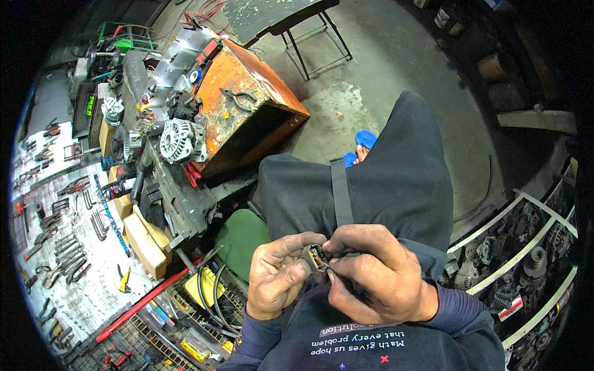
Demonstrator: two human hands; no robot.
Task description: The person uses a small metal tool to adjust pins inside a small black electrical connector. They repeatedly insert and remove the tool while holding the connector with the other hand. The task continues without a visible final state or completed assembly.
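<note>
Bare hands come together above a dark printed shirt (pixel 365 346), the left hand (pixel 275 275) pinching a small gray part (pixel 316 257) between thumb and forefinger, its open end showing a brownish-gold interior. The right hand (pixel 380 272) has its fingertips drawn narrow against the part's right side, gripping it there; whether they also pinch something finer cannot be told.

At far left, wrenches (pixel 69 247) lie in a row on a stained pale work surface (pixel 102 275), near a yellow-and-black hand tool (pixel 125 279). An open cardboard box (pixel 143 241) sits at the surface's right edge, above a long red bar (pixel 148 300). Farther right, a silver alternator (pixel 179 141) rests on a cluttered bench beside a battered orange metal box (pixel 247 80), pliers (pixel 239 98) lying open-handled on its worn face. Below stands a rounded green seat (pixel 240 238), just left of the person's black trousers (pixel 365 198). Beyond the knees, blue sandals (pixel 366 138) show on the concrete floor (pixel 377 68), with a folding table (pixel 297 18) at the top. At right, a pale-framed rack (pixel 516 266) holds heaped metal parts (pixel 467 273).
</note>
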